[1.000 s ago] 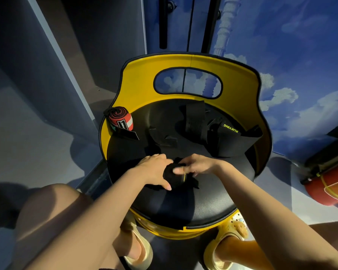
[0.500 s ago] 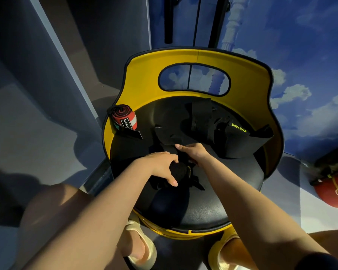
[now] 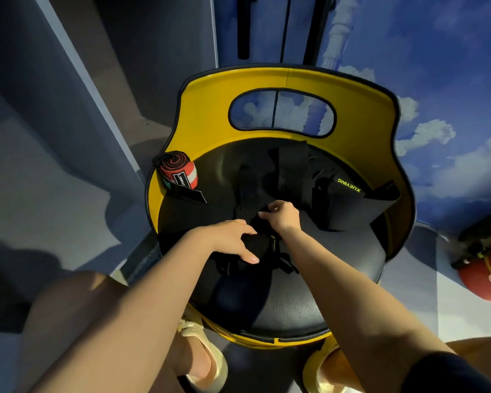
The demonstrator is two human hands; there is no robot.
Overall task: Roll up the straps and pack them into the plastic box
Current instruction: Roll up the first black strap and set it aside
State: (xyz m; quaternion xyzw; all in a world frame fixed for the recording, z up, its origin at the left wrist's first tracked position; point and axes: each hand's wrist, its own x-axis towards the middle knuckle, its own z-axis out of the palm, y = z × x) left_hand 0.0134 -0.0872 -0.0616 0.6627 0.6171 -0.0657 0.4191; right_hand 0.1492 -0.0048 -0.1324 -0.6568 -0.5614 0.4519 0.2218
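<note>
A black strap (image 3: 262, 245) lies partly rolled on the round black seat (image 3: 323, 279) of a yellow chair. My left hand (image 3: 233, 236) grips the rolled part, fingers curled over it. My right hand (image 3: 281, 214) pinches the loose end of the same strap a little farther back. A rolled red, white and black strap (image 3: 179, 173) sits at the seat's left edge. More black straps (image 3: 292, 171) and a wide black belt with yellow lettering (image 3: 349, 194) lie at the back. No plastic box is in view.
The yellow chair back (image 3: 210, 109) with an oval cut-out curves round the seat. A red cylinder (image 3: 488, 276) lies on the floor at the right. My knees and yellow sandals (image 3: 207, 353) are under the seat's front edge. A grey wall stands at the left.
My right hand has moved away from the roll toward the back of the seat, drawing out the strap's loose end. My left hand stays on the roll. The view has shifted slightly.
</note>
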